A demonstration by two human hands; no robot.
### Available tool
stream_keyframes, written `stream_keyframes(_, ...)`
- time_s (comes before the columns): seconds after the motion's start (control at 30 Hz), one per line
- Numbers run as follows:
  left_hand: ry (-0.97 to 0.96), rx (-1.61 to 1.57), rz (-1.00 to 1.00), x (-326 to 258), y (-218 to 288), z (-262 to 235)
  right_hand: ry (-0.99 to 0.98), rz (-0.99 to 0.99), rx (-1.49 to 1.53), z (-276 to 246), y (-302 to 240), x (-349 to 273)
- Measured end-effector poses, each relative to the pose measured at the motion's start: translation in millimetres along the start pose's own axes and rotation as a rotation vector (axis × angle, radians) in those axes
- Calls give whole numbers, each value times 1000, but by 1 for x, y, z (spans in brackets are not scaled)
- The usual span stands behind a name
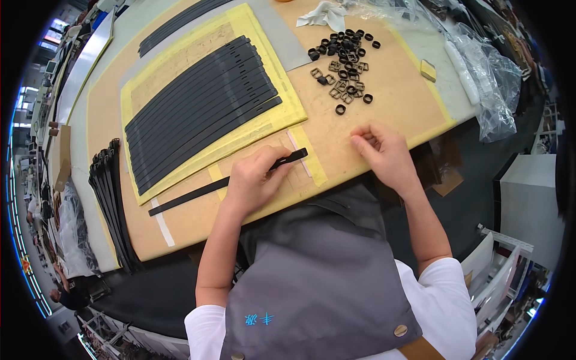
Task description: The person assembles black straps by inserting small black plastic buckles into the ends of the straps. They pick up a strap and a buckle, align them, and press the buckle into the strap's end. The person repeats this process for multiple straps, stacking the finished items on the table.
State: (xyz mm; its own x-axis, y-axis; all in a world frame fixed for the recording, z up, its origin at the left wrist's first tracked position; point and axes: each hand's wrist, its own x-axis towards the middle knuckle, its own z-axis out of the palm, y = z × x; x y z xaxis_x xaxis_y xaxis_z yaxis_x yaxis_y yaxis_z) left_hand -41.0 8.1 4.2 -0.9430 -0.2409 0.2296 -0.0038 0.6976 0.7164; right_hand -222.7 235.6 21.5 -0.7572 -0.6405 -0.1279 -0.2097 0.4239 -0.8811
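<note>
My left hand pinches a black strap near its slotted right end. The strap's other end stretches left over the tan table mat. My right hand is off to the right with thumb and fingertips pressed together; whatever may be between them is hidden. Beyond it lies a loose pile of metal buckles mixed with black strap loops. Several more black straps rest side by side on a yellow-edged board behind my left hand.
A bunch of black straps hangs over the table's left edge. At the back are a white cloth and more dark strips. A small yellow block and clear plastic wrap lie on the right.
</note>
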Motion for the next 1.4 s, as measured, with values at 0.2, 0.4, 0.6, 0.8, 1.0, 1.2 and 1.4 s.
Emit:
stream_keyframes(0.2, 46, -43, 4, 0, -8, 3, 16, -266, -166, -1, -11, 39)
stream_keyframes(0.4, 104, -81, 24, -3, -11, 1, -83, -599, -529, 6, 2, 59)
stream_keyframes(0.6, 125, -122, 0, -2, -6, -3, -272, -63, 214, 36, -11, 23)
stream_keyframes(0.8, 146, -154, 15, -4, -7, -7, -316, 62, 578, 66, -17, 14)
stream_keyframes(1.0, 134, -266, -16, -6, -4, -2, -332, 83, 586, 91, -31, 6)
stream_keyframes(1.2, 81, -201, 40, -7, -10, -8, -373, 99, 572, 87, -24, 12)
stream_keyframes(1.4, 64, -104, 0, -8, -8, -8, -308, 157, 503, 80, -29, 10)
